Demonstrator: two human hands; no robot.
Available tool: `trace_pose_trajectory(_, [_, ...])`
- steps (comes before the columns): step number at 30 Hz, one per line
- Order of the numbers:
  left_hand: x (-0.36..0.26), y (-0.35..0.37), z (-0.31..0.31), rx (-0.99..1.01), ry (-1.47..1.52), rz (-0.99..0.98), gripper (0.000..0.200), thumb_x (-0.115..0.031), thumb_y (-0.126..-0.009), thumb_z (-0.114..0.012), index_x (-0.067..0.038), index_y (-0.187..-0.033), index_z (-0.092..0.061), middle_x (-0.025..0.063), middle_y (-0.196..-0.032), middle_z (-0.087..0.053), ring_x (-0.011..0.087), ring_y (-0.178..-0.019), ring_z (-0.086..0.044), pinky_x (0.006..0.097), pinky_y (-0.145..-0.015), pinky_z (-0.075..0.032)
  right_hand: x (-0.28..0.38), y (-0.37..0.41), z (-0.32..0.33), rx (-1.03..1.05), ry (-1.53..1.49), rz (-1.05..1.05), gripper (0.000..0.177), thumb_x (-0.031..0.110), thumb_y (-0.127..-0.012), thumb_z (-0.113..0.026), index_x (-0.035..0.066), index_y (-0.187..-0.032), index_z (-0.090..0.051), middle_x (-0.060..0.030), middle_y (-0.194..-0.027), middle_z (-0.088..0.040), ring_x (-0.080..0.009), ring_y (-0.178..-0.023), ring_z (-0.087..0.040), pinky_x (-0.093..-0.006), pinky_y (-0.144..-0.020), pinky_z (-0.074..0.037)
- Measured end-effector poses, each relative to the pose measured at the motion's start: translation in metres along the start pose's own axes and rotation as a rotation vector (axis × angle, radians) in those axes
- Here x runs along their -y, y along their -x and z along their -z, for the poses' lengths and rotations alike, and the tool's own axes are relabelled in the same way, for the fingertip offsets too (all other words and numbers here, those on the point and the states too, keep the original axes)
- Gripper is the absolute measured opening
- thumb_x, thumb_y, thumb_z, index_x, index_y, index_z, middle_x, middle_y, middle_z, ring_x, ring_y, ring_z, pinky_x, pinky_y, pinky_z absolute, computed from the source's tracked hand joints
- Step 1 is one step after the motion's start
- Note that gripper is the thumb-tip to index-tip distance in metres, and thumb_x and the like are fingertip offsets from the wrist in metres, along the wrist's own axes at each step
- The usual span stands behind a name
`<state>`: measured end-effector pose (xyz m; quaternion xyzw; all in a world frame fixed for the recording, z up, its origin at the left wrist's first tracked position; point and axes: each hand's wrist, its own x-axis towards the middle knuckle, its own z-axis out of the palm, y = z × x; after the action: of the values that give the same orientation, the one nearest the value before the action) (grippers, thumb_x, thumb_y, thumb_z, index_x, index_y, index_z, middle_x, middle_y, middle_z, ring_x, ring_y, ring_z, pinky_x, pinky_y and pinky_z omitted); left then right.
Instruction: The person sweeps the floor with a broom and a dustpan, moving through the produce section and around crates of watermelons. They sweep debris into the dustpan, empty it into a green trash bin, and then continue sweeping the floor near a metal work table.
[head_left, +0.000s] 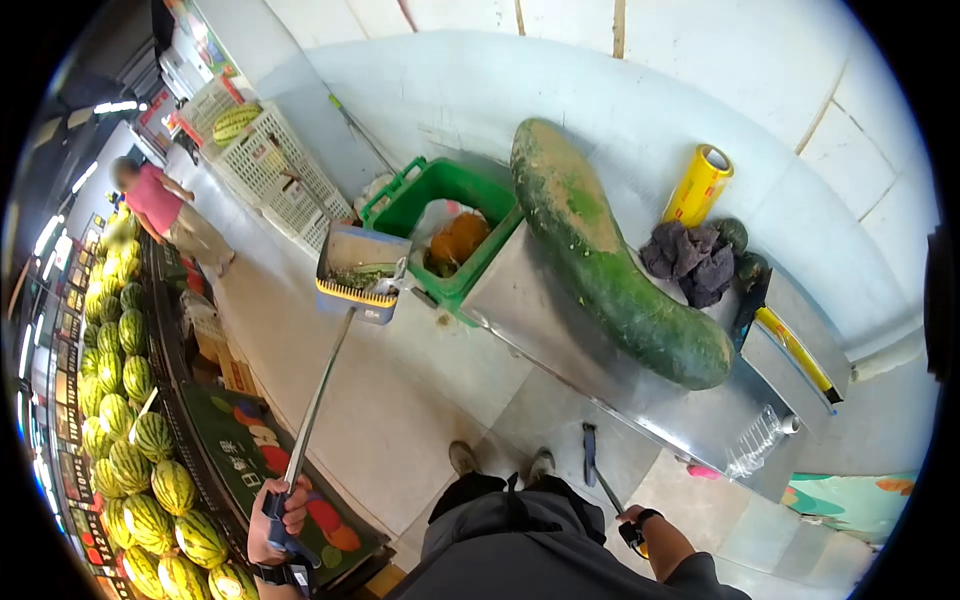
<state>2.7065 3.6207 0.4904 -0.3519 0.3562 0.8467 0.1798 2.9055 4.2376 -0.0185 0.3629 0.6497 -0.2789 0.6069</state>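
My left hand [283, 515] is closed around the handle of a long-handled dustpan [357, 307]. The dustpan is a dark blue-grey pan with a yellow comb edge, raised beside the green bin [455, 185]. Scraps and bits of green leaf lie inside it. My right hand [635, 520] grips the handle of what looks like a broom [590, 445], its narrow dark head low near the floor by the metal table. In the green bin are an orange-brown lump and a pale plastic bag.
A huge winter melon [620, 275] lies on the steel table [530, 300], with a yellow film roll [699, 185] and a dark cloth [690, 262]. White crates [280, 165] stand beyond the bin. Watermelons [150, 490] line the left stand; a person [165, 205] stands farther back.
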Motion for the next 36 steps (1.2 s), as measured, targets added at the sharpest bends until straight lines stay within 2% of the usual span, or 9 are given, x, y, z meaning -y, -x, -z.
trace_pose_trajectory(6, [-0.041, -0.047, -0.032, -0.112, -0.570, -0.152, 0.029, -0.025, -0.087, -0.054, -0.002, -0.103, -0.051, 0.0020, -0.065, -0.047, 0.0116, -0.048, -0.047, 0.0239, -0.040, -0.039, -0.001, 0.011, -0.016, -0.023, -0.187, 0.037, 0.040, 0.041, -0.075, -0.078, 0.003, -0.086, -0.068, -0.0073, -0.081, -0.065, -0.0232, -0.066, -0.060, -0.0417, -0.061, -0.047])
trace_pose_trajectory(10, [-0.055, -0.079, -0.069, -0.179, -0.888, -0.223, 0.026, -0.024, -0.087, -0.054, -0.003, -0.102, -0.051, 0.0042, -0.068, -0.051, 0.0142, -0.049, -0.052, 0.0263, -0.042, -0.043, -0.013, -0.063, -0.051, 0.012, -0.325, 0.006, 0.035, 0.031, -0.074, -0.081, 0.000, -0.085, -0.068, -0.0124, -0.081, -0.066, -0.0277, -0.068, -0.063, -0.0450, -0.062, -0.047])
trace_pose_trajectory(12, [-0.062, -0.098, -0.075, -0.179, -1.010, -0.254, 0.025, -0.023, -0.088, -0.054, -0.003, -0.102, -0.051, 0.0048, -0.068, -0.052, 0.0157, -0.048, -0.054, 0.0284, -0.042, -0.045, 0.000, -0.055, -0.060, -0.038, -0.282, -0.022, 0.034, 0.037, -0.076, -0.077, 0.004, -0.073, -0.067, -0.0095, -0.070, -0.065, -0.0240, -0.063, -0.062, -0.0427, -0.060, -0.048])
trace_pose_trajectory(18, [-0.068, -0.160, -0.046, -0.162, -1.445, -0.410, 0.025, -0.021, -0.089, -0.052, 0.002, -0.099, -0.050, 0.0136, -0.070, -0.059, 0.0208, -0.047, -0.059, 0.0341, -0.044, -0.048, 0.032, -0.024, -0.071, -0.124, -0.119, 0.006, 0.030, 0.032, -0.075, -0.073, 0.004, -0.084, -0.070, -0.0121, -0.082, -0.070, -0.0253, -0.073, -0.067, -0.0397, -0.068, -0.053])
trace_pose_trajectory(22, [-0.051, -0.194, -0.006, -0.220, -1.814, -0.589, 0.035, -0.028, -0.085, -0.056, 0.005, -0.096, -0.055, 0.0225, -0.079, -0.064, 0.0369, -0.072, -0.065, 0.0444, -0.064, -0.051, 0.065, 0.039, -0.075, -0.335, 0.170, 0.111, 0.035, 0.028, -0.078, -0.065, -0.001, -0.097, -0.070, -0.0187, -0.093, -0.071, -0.0303, -0.083, -0.069, -0.0386, -0.075, -0.055])
trace_pose_trajectory(23, [-0.043, -0.185, -0.017, -0.282, -1.852, -0.588, 0.037, -0.029, -0.083, -0.057, 0.005, -0.096, -0.056, 0.0246, -0.084, -0.064, 0.0427, -0.083, -0.063, 0.0481, -0.073, -0.049, 0.074, 0.064, -0.076, -0.407, 0.211, 0.144, 0.034, 0.027, -0.079, -0.062, -0.001, -0.096, -0.070, -0.0200, -0.092, -0.070, -0.0313, -0.083, -0.069, -0.0380, -0.075, -0.055])
trace_pose_trajectory(26, [-0.031, -0.204, 0.014, -0.244, -1.786, -0.583, 0.036, -0.028, -0.082, -0.058, 0.005, -0.098, -0.056, 0.0258, -0.086, -0.064, 0.0433, -0.082, -0.063, 0.0492, -0.073, -0.049, 0.123, 0.173, -0.046, -0.282, 0.137, 0.236, 0.037, 0.029, -0.081, -0.059, -0.004, -0.095, -0.068, -0.0215, -0.087, -0.070, -0.0339, -0.079, -0.069, -0.0394, -0.073, -0.055])
trace_pose_trajectory(32, [-0.024, -0.213, 0.041, -0.239, -1.737, -0.680, 0.033, -0.024, -0.081, -0.059, 0.004, -0.098, -0.057, 0.0233, -0.074, -0.063, 0.0390, -0.069, -0.064, 0.0454, -0.064, -0.050, 0.189, 0.288, -0.013, -0.226, 0.092, 0.604, 0.044, 0.030, -0.092, -0.053, 0.008, -0.130, -0.052, -0.0117, -0.071, -0.065, -0.0200, -0.053, -0.062, -0.0335, -0.052, -0.052])
trace_pose_trajectory(36, [-0.038, -0.204, 0.034, -0.218, -1.662, -0.573, 0.035, -0.026, -0.082, -0.058, 0.005, -0.100, -0.055, 0.0263, -0.083, -0.064, 0.0432, -0.079, -0.063, 0.0491, -0.070, -0.050, 0.237, 0.368, -0.003, -0.107, -0.017, 0.739, 0.047, 0.030, -0.095, -0.053, 0.011, -0.137, -0.047, -0.0069, -0.066, -0.060, -0.0141, -0.050, -0.059, -0.0288, -0.049, -0.050])
